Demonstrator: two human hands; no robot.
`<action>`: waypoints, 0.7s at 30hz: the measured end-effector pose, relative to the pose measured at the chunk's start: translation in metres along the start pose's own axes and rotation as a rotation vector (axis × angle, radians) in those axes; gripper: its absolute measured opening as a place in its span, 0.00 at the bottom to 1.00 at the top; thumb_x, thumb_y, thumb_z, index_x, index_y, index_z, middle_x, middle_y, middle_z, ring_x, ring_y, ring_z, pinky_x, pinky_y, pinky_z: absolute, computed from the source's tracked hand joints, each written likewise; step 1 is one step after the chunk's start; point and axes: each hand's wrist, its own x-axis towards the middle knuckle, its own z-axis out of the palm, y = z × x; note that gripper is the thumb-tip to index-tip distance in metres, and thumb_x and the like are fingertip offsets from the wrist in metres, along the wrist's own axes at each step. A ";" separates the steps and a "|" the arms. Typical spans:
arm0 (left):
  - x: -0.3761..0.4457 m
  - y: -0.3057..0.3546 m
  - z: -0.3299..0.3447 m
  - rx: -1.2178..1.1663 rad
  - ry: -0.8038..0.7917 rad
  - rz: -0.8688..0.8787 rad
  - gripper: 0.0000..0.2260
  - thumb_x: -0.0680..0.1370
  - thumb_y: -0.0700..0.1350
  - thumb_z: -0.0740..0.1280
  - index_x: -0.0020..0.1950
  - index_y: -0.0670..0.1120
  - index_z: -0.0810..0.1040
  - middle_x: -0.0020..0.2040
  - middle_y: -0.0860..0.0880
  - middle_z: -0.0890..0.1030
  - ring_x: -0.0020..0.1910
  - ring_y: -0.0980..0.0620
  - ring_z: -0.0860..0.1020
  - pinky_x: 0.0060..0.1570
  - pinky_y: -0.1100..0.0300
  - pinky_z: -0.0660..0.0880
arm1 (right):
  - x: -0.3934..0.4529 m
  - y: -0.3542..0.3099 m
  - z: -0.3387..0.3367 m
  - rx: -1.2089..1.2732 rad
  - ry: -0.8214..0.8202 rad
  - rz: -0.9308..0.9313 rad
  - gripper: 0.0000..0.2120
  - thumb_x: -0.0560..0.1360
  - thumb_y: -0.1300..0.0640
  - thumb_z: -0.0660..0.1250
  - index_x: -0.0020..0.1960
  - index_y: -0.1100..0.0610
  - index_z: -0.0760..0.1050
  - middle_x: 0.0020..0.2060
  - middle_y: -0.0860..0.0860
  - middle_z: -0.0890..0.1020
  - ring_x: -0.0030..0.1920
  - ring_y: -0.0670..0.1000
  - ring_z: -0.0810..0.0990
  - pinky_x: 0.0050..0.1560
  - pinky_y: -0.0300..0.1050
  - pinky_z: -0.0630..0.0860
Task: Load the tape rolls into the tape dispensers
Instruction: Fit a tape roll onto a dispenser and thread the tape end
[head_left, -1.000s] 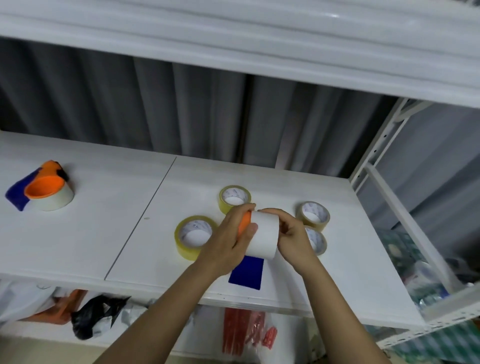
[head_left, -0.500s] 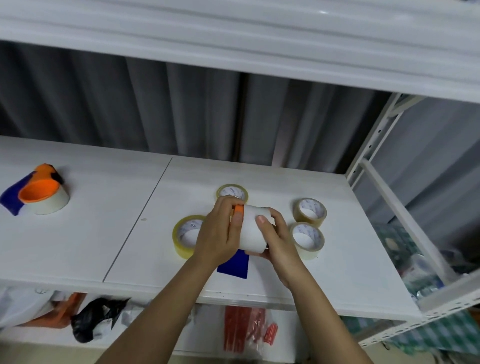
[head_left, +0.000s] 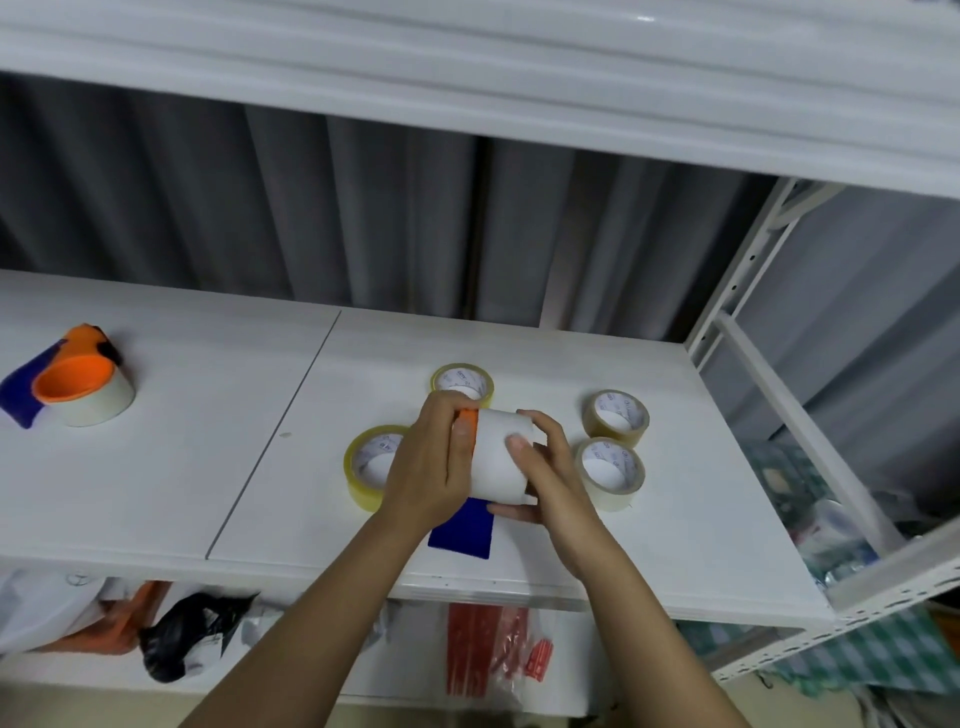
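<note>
The white shelf (head_left: 675, 530) carries four loose tape rolls: a yellow roll (head_left: 371, 467) and another yellow roll (head_left: 462, 382) on the left, two tan rolls (head_left: 615, 418) on the right. A loaded dispenser (head_left: 78, 387) sits well apart at far left. Since a second ago the right hand (head_left: 545, 478) has shifted from the end of the white roll (head_left: 501, 457) to wrap over its face, so the roll looks nearly seated on the orange-and-blue dispenser (head_left: 460, 532). The left hand (head_left: 431, 467) grips the dispenser, fingers (head_left: 462, 431) curled around its orange hub; the right hand's fingers clasp the roll.
</note>
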 end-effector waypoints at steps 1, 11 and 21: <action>0.001 0.000 -0.001 0.031 -0.006 0.054 0.12 0.79 0.52 0.51 0.54 0.47 0.69 0.51 0.48 0.75 0.45 0.56 0.74 0.42 0.59 0.75 | 0.001 -0.005 0.001 0.022 -0.010 0.062 0.22 0.68 0.32 0.64 0.59 0.37 0.70 0.57 0.49 0.77 0.50 0.47 0.83 0.42 0.48 0.82; 0.004 -0.006 0.002 0.169 0.051 0.149 0.14 0.78 0.54 0.53 0.57 0.48 0.68 0.53 0.43 0.79 0.50 0.49 0.76 0.55 0.57 0.71 | 0.016 -0.004 0.032 0.085 0.237 -0.051 0.10 0.73 0.39 0.62 0.51 0.42 0.74 0.46 0.47 0.82 0.40 0.42 0.83 0.34 0.37 0.78; 0.019 -0.028 -0.023 -0.150 0.165 -0.298 0.06 0.78 0.59 0.48 0.51 0.64 0.63 0.52 0.60 0.74 0.47 0.53 0.77 0.37 0.49 0.77 | 0.021 0.002 -0.025 -0.353 0.291 -0.332 0.24 0.70 0.39 0.68 0.64 0.35 0.65 0.62 0.37 0.70 0.64 0.35 0.67 0.64 0.43 0.70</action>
